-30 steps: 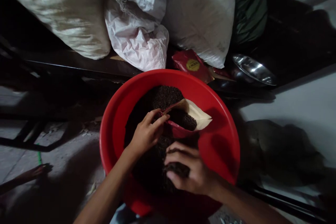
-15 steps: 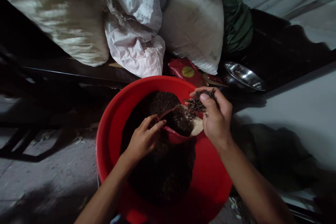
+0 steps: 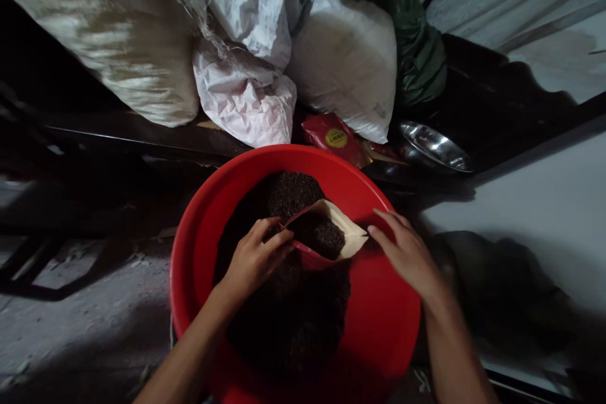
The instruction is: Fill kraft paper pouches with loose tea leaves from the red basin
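In the head view, a red basin (image 3: 379, 328) sits on the floor, heaped with dark loose tea leaves (image 3: 288, 192). An open red pouch (image 3: 322, 237) with a pale lining stands in the heap, partly filled. The left hand (image 3: 253, 259) pinches the pouch's near-left rim between thumb and fingers. The right hand (image 3: 407, 255) lies flat, fingers spread and empty, just right of the pouch mouth. Farther off lie white sacks (image 3: 345, 57), a sealed red packet (image 3: 334, 137) and a steel bowl (image 3: 433, 146).
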`<state>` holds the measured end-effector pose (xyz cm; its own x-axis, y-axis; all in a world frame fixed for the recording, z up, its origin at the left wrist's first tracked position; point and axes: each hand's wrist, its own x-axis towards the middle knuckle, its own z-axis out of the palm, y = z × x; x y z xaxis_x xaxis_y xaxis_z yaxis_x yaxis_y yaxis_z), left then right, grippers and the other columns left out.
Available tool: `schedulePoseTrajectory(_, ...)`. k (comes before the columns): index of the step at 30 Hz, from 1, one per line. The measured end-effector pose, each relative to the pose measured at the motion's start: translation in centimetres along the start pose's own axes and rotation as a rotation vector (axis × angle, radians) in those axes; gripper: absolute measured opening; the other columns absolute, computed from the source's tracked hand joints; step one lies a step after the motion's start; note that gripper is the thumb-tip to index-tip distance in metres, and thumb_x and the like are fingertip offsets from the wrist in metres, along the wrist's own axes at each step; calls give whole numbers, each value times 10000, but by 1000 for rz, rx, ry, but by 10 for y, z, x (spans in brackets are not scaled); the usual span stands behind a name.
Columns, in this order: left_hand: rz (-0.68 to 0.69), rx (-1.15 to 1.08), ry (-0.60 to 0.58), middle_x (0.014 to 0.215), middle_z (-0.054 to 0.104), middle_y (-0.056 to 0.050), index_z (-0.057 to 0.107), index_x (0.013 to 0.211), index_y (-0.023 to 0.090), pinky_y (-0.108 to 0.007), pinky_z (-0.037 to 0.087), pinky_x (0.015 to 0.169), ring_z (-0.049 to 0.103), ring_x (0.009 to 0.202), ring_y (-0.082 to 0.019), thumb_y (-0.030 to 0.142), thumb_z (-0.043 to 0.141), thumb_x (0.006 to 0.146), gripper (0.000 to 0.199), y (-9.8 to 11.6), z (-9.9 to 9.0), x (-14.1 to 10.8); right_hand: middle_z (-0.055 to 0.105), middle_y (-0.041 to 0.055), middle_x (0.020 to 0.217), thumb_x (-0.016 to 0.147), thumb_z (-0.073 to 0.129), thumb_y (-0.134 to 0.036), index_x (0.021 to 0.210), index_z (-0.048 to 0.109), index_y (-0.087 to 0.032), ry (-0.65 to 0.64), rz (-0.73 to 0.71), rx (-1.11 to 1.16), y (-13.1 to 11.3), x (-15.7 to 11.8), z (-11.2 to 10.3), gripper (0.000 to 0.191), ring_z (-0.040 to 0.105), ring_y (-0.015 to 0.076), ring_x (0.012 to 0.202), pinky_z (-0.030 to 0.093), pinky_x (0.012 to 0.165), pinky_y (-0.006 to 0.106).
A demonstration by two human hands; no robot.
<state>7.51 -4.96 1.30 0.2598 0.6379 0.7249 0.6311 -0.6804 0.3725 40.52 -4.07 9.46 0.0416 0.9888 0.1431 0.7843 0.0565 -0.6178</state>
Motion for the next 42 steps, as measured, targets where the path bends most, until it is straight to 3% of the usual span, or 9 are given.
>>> schedulePoseTrajectory(5, 7, -93, -57, 1312, 663, -120, 647, 1087, 195, -328, 631, 915, 700, 1122, -209, 150, 631, 1025, 78, 5, -7, 12, 358, 92, 1732, 937, 729, -565, 1490, 616, -325, -125, -454, -86, -10, -38, 15, 614, 450, 334, 1544, 538, 1157, 540)
schedulePoseTrajectory(8, 28, -162, -84, 1257, 707, -92, 661, 1041, 194, -286, 619, 890, 722, 1057, -177, 123, 647, 1011, 78, 11, -13, 15, 697, 104, 1403, 993, 694, -294, 1127, 803, -262, 38, -515, -96, -12, -35, 33, 175, 712, 265, 1241, 627, 1030, 441)
schedulePoseTrajectory(10, 21, -149, -52, 1090, 735, -50, 666, 1022, 199, -244, 604, 834, 724, 942, -143, 95, 646, 1004, 107, 15, -19, 14, 785, 69, 1032, 1000, 643, -164, 918, 805, -234, 136, -571, -58, -11, -31, 42, 194, 767, 201, 948, 659, 879, 362)
schedulePoseTrajectory(16, -90, -50, -85, 871, 681, 10, 607, 1009, 217, -228, 542, 690, 681, 767, -126, 87, 593, 1020, 131, 21, -45, 2, 748, 28, 825, 955, 657, -33, 986, 730, -218, 226, -777, -8, -16, -47, 45, 201, 708, 167, 734, 628, 710, 315)
schedulePoseTrajectory(21, 9, 239, -362, 1016, 704, -87, 511, 1433, 162, -402, 550, 775, 664, 883, -257, 128, 533, 1005, 430, 29, -50, 5, 784, 57, 1009, 993, 602, -117, 1348, 624, -228, 190, -662, -71, -20, -60, 45, 373, 759, 190, 852, 657, 804, 336)
schedulePoseTrajectory(27, 208, 201, -426, 916, 669, -45, 665, 1052, 179, -455, 462, 967, 584, 853, -227, 36, 502, 981, 228, 41, -43, 16, 711, 134, 1308, 866, 838, -380, 1482, 576, -210, -59, -648, -234, -41, -60, 43, 691, 650, 338, 1225, 585, 1056, 533)
schedulePoseTrajectory(32, 170, 124, -347, 867, 647, -32, 652, 998, 175, -400, 449, 900, 536, 814, -209, 11, 455, 1001, 257, 30, -42, 15, 746, 69, 951, 983, 673, -136, 1097, 713, -182, 70, -752, -139, -33, -54, 59, 129, 673, 223, 885, 608, 843, 383)
schedulePoseTrajectory(37, 34, 82, -346, 910, 650, -32, 652, 1012, 191, -378, 427, 787, 541, 832, -221, 155, 591, 1031, 73, 32, -37, 20, 728, 82, 971, 982, 631, -141, 1066, 690, -177, 87, -707, -65, -30, -50, 65, 109, 673, 224, 924, 603, 853, 377)
schedulePoseTrajectory(42, 145, 210, -372, 965, 677, -33, 676, 1140, 175, -424, 433, 883, 552, 870, -248, 148, 663, 987, 156, 46, -29, 31, 670, 169, 1407, 875, 839, -471, 1496, 534, -166, -31, -623, -356, -46, -52, 61, 757, 606, 391, 1285, 527, 1057, 595)
